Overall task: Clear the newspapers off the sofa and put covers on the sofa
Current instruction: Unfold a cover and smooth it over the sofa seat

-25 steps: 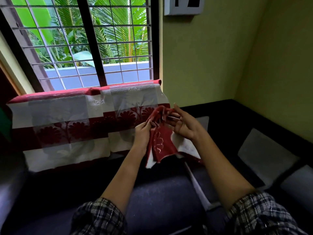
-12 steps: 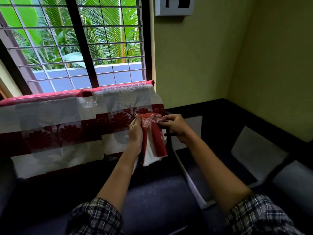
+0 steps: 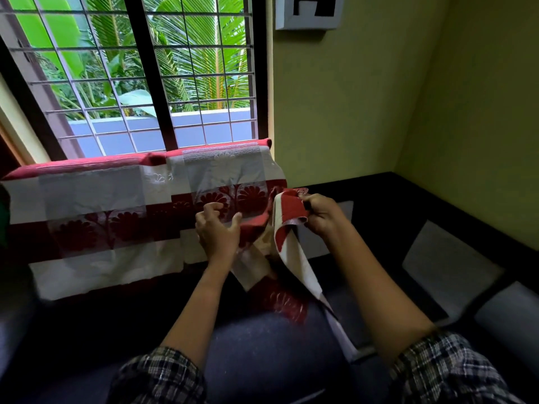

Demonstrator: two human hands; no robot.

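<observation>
Hanging from the right grip, the cover falls beside the left grip.

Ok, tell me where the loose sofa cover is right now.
Head view, right of centre: the loose cover hangs from the right hand and its grip, just right of the draped covers below the window.

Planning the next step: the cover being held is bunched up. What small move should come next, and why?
Probably the left hand should take a free edge of the cover and draw it away from the right hand, which grips it bunched; its folds hang crumpled, and the sofa back beside the draped covers is bare.
</observation>
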